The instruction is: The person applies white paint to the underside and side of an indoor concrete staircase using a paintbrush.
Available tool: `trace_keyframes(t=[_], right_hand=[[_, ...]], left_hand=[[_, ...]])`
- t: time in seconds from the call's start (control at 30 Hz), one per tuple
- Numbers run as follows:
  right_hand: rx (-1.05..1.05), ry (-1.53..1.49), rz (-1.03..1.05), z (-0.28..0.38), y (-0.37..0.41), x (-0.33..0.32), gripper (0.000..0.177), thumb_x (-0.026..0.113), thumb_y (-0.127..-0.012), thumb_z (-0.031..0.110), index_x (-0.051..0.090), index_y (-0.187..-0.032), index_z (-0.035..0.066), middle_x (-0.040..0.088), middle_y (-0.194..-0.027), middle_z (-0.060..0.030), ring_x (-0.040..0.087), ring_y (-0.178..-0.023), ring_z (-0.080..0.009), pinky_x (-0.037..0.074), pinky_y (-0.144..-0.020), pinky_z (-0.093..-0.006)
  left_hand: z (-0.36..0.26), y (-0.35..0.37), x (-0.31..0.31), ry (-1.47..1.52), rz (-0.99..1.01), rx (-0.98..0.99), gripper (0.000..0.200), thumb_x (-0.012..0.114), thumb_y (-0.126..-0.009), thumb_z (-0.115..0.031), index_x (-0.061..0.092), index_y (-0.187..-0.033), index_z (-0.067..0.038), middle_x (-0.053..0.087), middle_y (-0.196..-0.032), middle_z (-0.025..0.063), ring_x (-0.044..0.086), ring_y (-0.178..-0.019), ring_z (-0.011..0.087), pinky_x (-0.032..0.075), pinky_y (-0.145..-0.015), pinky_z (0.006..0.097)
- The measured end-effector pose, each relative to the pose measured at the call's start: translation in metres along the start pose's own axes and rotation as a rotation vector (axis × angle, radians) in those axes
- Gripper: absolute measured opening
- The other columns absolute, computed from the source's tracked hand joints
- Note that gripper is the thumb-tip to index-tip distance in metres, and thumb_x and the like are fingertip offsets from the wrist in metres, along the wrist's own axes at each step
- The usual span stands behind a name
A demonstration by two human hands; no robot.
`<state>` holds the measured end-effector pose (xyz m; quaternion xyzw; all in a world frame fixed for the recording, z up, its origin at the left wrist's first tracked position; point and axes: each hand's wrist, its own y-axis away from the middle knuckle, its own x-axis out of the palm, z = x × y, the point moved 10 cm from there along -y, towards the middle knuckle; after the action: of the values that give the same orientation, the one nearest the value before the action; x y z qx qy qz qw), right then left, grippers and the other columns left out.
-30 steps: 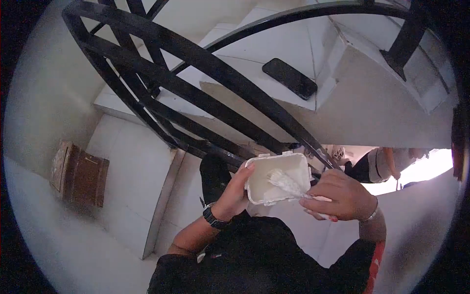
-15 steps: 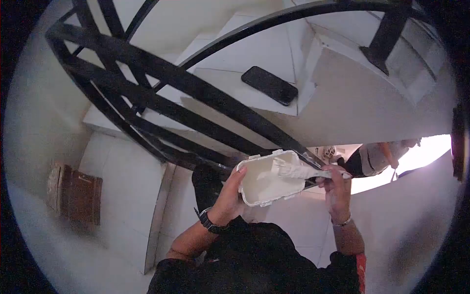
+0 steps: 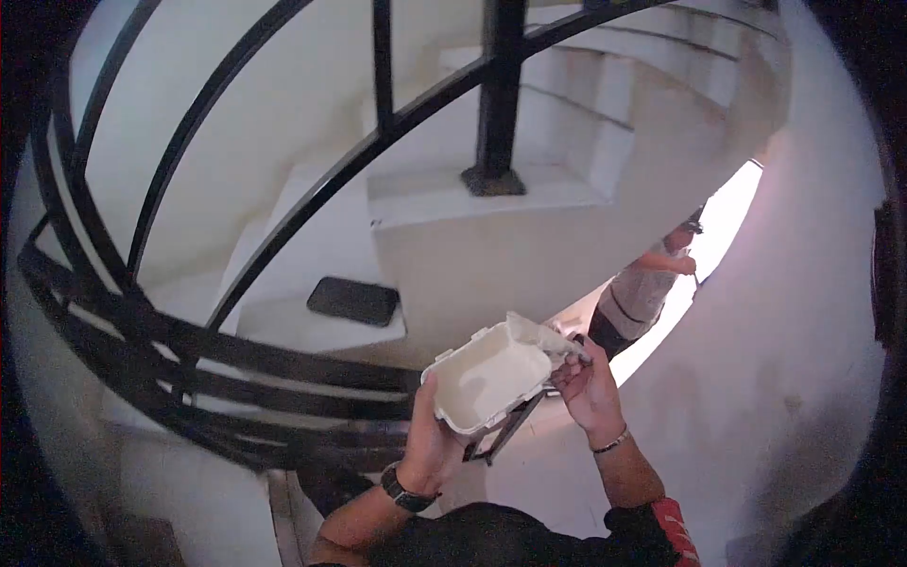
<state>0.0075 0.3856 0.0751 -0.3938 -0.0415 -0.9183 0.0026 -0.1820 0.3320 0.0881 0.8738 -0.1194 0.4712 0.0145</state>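
Note:
My left hand [image 3: 433,442], with a dark watch on its wrist, grips the near left side of a white plastic tub [image 3: 463,402]. Pale paint, smooth and off-white, coats the inside of the tub. In my right hand [image 3: 590,392] is a paint-smeared paintbrush [image 3: 540,338], held by its handle. Its white-coated head lies against the tub's far right rim, tilted. My right fingers are curled round the handle, partly hidden from view.
A black metal stair railing [image 3: 331,180] curves across the left and top. On a white step [image 3: 274,307] behind it lies a dark phone [image 3: 354,300]. Another person [image 3: 642,288] stands below at the right by a bright opening. A white wall [image 3: 756,378] rises on the right.
The view has turned and tilted up, showing more stairs. The paintbrush has swung from lying over the tub's opening to its right rim. Both hands keep their hold.

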Motion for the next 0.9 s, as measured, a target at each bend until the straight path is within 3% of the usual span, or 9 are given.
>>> trace_keyframes(t=[0.13,0.23,0.37,0.57,0.63,0.67,0.73,0.87,0.9], right_hand=[[-0.131,-0.137,-0.033,0.032,-0.026,-0.026,0.017,0.055,-0.091,0.028,0.052,-0.085,0.012,0.052,-0.068,0.0002,0.049,-0.059,-0.0115,0.046,-0.063,-0.0305],[-0.463,-0.076,0.081,0.105,-0.01,0.005,0.02,0.058,-0.09,0.029,0.051,-0.085,0.012,0.048,-0.069,0.0001,0.048,-0.066,-0.0117,0.045,-0.067,-0.0288],[-0.738,-0.199,0.014,0.184,-0.011,0.011,0.013,0.058,-0.09,0.021,0.054,-0.092,0.009,0.055,-0.077,-0.002,0.054,-0.073,-0.0124,0.046,-0.068,-0.0285],[-1.019,-0.056,-0.025,0.326,-0.037,0.022,0.021,0.06,-0.089,0.022,0.057,-0.094,0.002,0.062,-0.081,-0.0084,0.059,-0.072,-0.0132,0.048,-0.064,-0.0273],[-1.305,0.289,-0.222,0.353,-0.01,0.052,0.023,0.056,-0.091,0.021,0.059,-0.099,-0.001,0.064,-0.086,-0.005,0.059,-0.073,-0.0101,0.048,-0.065,-0.0246],[-1.297,0.287,-0.222,0.355,-0.01,0.059,0.023,0.056,-0.091,0.021,0.059,-0.099,-0.001,0.064,-0.086,-0.005,0.059,-0.073,-0.0101,0.048,-0.065,-0.0246],[-1.458,0.77,-0.371,0.357,0.003,0.094,0.028,0.057,-0.092,0.023,0.062,-0.1,-0.003,0.066,-0.082,-0.0059,0.06,-0.07,-0.0103,0.048,-0.063,-0.0233],[-1.692,0.921,-0.109,0.334,0.009,0.147,0.024,0.06,-0.09,0.025,0.065,-0.095,0.002,0.068,-0.077,-0.0067,0.063,-0.075,-0.0106,0.048,-0.066,-0.0241],[-1.635,1.02,-0.139,0.33,0.007,0.156,0.021,0.061,-0.089,0.023,0.065,-0.096,0.004,0.068,-0.078,-0.0068,0.064,-0.075,-0.0114,0.049,-0.066,-0.0245]], left_hand=[[0.009,-0.011,0.011,0.027,0.026,-0.107,0.061,0.028,-0.095,-0.053,0.032,-0.136,-0.008,0.043,-0.135,0.0124,0.046,-0.121,0.0285,0.043,-0.096,0.0503],[0.015,-0.017,0.027,0.023,0.076,-0.093,0.063,0.028,-0.094,-0.055,0.032,-0.136,-0.008,0.043,-0.135,0.0129,0.046,-0.121,0.0295,0.043,-0.096,0.0512],[0.012,-0.021,0.024,-0.033,0.043,-0.077,0.064,0.027,-0.094,-0.056,0.032,-0.136,-0.008,0.041,-0.136,0.0145,0.047,-0.12,0.0307,0.044,-0.095,0.0508],[0.031,-0.03,0.04,-0.025,-0.014,-0.112,0.06,0.029,-0.093,-0.053,0.035,-0.136,-0.011,0.043,-0.135,0.014,0.046,-0.122,0.0329,0.043,-0.095,0.0533],[0.03,-0.028,0.044,-0.018,-0.022,-0.125,0.06,0.028,-0.093,-0.053,0.035,-0.136,-0.011,0.043,-0.135,0.0141,0.045,-0.122,0.0333,0.042,-0.095,0.0543],[0.032,-0.027,0.044,-0.016,-0.031,-0.143,0.06,0.028,-0.094,-0.052,0.034,-0.136,-0.011,0.043,-0.135,0.0142,0.045,-0.122,0.0336,0.041,-0.096,0.0553],[0.033,-0.028,0.044,-0.026,-0.05,-0.139,0.059,0.028,-0.093,-0.052,0.034,-0.136,-0.011,0.043,-0.135,0.0141,0.045,-0.122,0.0338,0.04,-0.096,0.0557],[0.035,-0.03,0.034,-0.038,-0.067,-0.119,0.064,0.026,-0.094,-0.054,0.031,-0.137,-0.007,0.041,-0.136,0.0162,0.047,-0.121,0.033,0.046,-0.093,0.049],[0.036,-0.031,0.032,-0.041,-0.072,-0.12,0.064,0.026,-0.094,-0.054,0.031,-0.137,-0.007,0.041,-0.136,0.0162,0.047,-0.121,0.033,0.046,-0.093,0.049]])
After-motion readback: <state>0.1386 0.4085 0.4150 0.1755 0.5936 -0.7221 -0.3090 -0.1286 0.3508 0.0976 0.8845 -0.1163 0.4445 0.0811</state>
